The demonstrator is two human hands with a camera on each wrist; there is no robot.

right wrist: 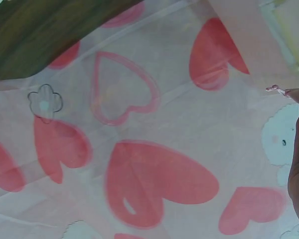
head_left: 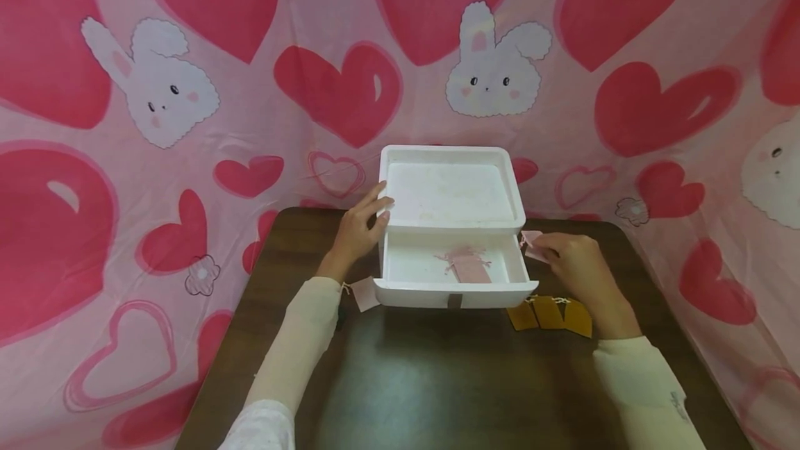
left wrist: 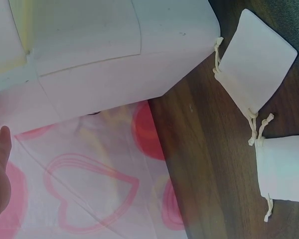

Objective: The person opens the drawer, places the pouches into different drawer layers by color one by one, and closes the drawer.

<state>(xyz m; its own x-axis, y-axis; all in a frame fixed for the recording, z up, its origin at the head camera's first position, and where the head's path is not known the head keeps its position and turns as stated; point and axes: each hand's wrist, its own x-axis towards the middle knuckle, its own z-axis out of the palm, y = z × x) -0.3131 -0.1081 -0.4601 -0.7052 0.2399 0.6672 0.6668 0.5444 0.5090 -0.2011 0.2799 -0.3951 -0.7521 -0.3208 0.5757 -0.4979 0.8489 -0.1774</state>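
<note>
A white plastic drawer unit (head_left: 450,189) stands on the table, its drawer (head_left: 415,295) pulled out. Fingers of my left hand (head_left: 357,231) rest against the unit's upper left edge; in the left wrist view the fingertips (left wrist: 4,142) touch its side. My right hand (head_left: 581,269) pinches a small pink drawstring pouch (head_left: 533,242) just right of the drawer. In the right wrist view only the pouch's cord (right wrist: 276,89) shows by the fingers. Inside the drawer lie pink pouches (head_left: 471,268), partly overlapping, so their number is unclear.
Mustard drawstring pouches (head_left: 550,314) lie in a row on the dark wooden table (head_left: 437,380), right of the drawer front. Left of the unit are pale drawstring pouches (left wrist: 259,59). A pink cloth (head_left: 325,12) with hearts and rabbits hangs behind the table.
</note>
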